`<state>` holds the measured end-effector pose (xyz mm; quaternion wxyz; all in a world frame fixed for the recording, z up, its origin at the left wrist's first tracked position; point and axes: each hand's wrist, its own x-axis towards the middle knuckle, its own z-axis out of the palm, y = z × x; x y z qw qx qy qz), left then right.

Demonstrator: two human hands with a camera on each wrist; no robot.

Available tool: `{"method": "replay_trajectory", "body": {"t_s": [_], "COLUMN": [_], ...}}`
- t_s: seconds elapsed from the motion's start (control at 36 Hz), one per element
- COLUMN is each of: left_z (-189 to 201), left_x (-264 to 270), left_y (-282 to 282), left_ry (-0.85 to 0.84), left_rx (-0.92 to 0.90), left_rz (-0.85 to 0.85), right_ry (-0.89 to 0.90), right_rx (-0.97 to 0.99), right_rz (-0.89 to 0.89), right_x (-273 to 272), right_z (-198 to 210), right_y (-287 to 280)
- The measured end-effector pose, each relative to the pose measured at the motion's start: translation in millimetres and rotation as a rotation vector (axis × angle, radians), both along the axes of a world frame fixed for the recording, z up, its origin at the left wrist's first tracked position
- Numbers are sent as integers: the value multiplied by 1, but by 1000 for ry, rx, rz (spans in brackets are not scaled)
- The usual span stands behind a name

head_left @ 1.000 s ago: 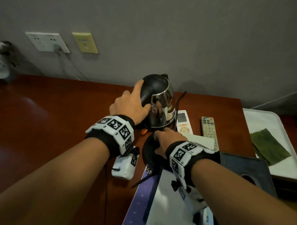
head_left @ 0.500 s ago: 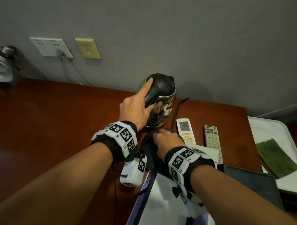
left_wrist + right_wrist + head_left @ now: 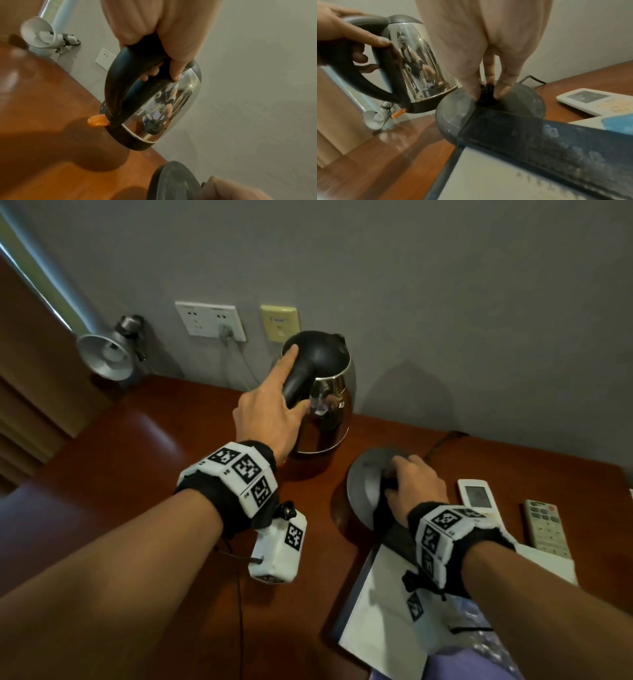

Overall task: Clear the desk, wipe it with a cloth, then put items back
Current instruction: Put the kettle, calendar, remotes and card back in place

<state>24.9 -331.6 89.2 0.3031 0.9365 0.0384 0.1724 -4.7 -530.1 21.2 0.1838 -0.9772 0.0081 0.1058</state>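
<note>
Right now my left hand (image 3: 270,419) is wrapped round the black handle of the kettle (image 3: 322,392), with the forefinger stretched straight up the handle towards the lid (image 3: 323,347). The lid is down, so I cannot tell what the kettle holds; its steel wall only mirrors the room. The kettle stands upright near the wall, to the left of its round base (image 3: 366,484) and apart from it. I cannot tell whether its bottom rests on the table (image 3: 137,457) or hangs just above it. An orange switch (image 3: 98,120) sticks out at the foot of the handle.

My right hand (image 3: 414,484) is down on the grey base. In the right wrist view, thumb and fingertips (image 3: 503,89) pinch the black connector stud (image 3: 486,88) at its middle. A dark cord (image 3: 442,441) runs from the base towards the wall.

A white booklet with a dark edge (image 3: 376,604) lies at the near side of the base. Two remotes lie to the right, a white one (image 3: 478,496) and a grey one (image 3: 546,523), side by side. A metal lamp (image 3: 106,354) sits at the far left, and a white socket plate (image 3: 210,320) is on the wall.
</note>
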Motion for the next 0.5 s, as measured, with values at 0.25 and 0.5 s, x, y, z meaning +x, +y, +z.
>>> {"method": "replay_trajectory", "body": {"t_s": [0.25,0.5], "left_z": [8,27], "left_x": [5,22], "left_y": [81,162], "left_ry": [33,-19], "left_rx": [3,8], "left_rz": [-45,-12], "right_ry": [-151,-123], "right_rx": [54,32], "right_rz": [-192,-99], "right_x": [13,39], "right_z": [18,38], "right_y": [69,157]}}
